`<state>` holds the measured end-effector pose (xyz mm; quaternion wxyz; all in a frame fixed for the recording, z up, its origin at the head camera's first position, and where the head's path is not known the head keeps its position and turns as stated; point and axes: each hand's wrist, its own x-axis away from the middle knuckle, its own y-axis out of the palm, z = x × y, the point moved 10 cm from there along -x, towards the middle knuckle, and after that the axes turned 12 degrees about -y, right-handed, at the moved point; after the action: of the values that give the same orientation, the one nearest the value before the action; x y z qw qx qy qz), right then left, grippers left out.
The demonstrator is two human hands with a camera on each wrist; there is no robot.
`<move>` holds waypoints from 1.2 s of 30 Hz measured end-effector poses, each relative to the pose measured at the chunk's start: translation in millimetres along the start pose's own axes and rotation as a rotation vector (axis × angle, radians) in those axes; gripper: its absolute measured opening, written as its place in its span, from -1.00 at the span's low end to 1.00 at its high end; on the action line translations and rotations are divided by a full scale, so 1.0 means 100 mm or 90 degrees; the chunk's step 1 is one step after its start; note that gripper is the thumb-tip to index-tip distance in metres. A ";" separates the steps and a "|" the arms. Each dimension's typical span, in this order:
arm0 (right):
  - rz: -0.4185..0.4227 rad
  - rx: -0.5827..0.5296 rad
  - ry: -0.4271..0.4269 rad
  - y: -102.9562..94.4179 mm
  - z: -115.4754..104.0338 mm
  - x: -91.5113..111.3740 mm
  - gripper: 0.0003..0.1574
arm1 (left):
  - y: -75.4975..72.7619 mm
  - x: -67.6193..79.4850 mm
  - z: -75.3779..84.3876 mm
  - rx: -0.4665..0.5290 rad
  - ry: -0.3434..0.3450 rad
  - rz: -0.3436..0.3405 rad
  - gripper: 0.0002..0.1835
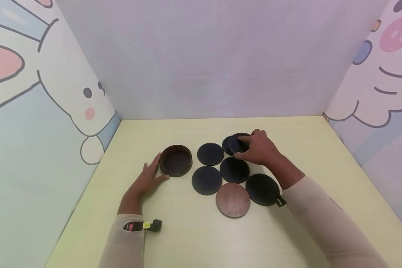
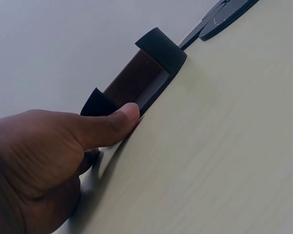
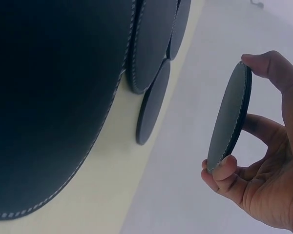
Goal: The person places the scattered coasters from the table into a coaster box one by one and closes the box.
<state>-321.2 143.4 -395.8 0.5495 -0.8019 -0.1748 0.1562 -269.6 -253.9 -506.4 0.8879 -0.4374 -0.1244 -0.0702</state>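
Observation:
My left hand (image 1: 148,178) holds the round dark coaster holder (image 1: 176,175) at its left side, thumb at the near side and fingers along the left. In the left wrist view the thumb lies by the cut-out in the holder's wall (image 2: 168,51). With thumb and fingertips my right hand (image 1: 259,147) grips a round dark coaster (image 3: 228,117) by its edge, tilted and raised off the table. Below it, a second dark coaster (image 1: 226,146) is partly hidden in the head view. Light stitching runs round the coasters' rims.
Several dark coasters, among them one at the near right (image 1: 262,190), lie between the holder and my right arm. A brown coaster (image 1: 233,201) is nearest me. Pale walls bound the light wooden table (image 1: 174,238) at the back and sides.

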 end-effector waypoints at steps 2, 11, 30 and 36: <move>-0.001 0.000 -0.004 -0.01 -0.06 -0.04 -0.04 | 0.00 0.00 0.00 0.000 0.001 0.001 0.12; -0.019 -0.009 -0.036 0.07 -0.42 -0.23 -0.05 | -0.03 0.02 0.02 -0.006 0.001 0.003 0.10; -0.089 -0.001 -0.103 0.46 -1.15 -0.54 -0.06 | -0.02 0.05 0.01 0.002 -0.023 -0.009 0.09; -0.091 0.004 -0.117 0.57 -1.34 -0.63 -0.08 | -0.02 0.07 0.02 0.003 -0.031 -0.011 0.09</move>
<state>-311.4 -14.9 -398.8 0.5435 -0.7679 -0.2807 0.1904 -263.3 -253.8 -501.7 0.8851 -0.4355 -0.1498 -0.0667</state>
